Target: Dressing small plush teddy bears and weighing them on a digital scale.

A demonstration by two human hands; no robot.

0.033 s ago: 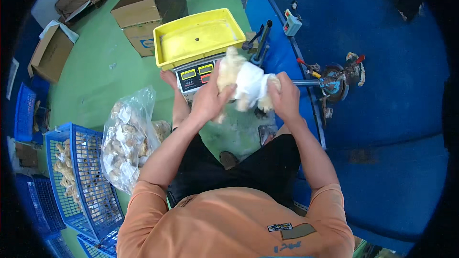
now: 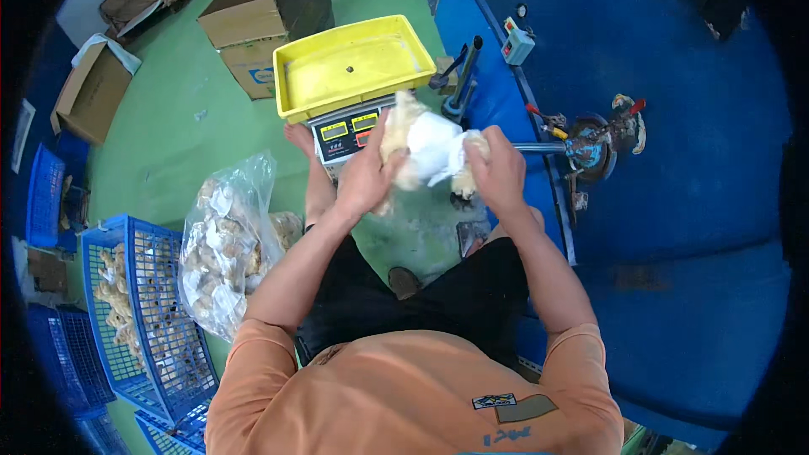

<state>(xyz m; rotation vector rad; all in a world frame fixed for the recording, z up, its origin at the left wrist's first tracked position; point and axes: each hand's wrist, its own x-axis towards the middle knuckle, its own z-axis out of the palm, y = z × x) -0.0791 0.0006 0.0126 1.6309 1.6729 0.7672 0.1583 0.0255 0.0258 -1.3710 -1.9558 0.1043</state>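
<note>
Hands first, from the one head view I have: my left hand [image 2: 364,175] and my right hand [image 2: 499,170] are both raised in front of me, closed around a pale knobbly piece of ginger partly wrapped in white paper [image 2: 425,147]. The left fingers curl over the near left side of the bundle and the right hand clasps its right end, so both grips are shut on it with the thing held between the palms, above the green floor [image 2: 168,143] and just in front of a grey electronic scale [image 2: 344,133]. That scale carries a yellow tray [image 2: 291,93] on top, and its display panel faces me. Left of my knee lies a clear plastic bag of ginger [image 2: 221,248], slumped against a blue plastic crate [image 2: 147,320] that also holds pale roots. Further out on the floor stand open cardboard boxes [image 2: 261,21], one of them near the tray's far left corner. To my right runs a blue surface [image 2: 674,202] with a small blue clamp-like tool with red handles [image 2: 590,147] resting on it, just beside my right hand. My bare foot [image 2: 299,136] shows beside the scale.
</note>
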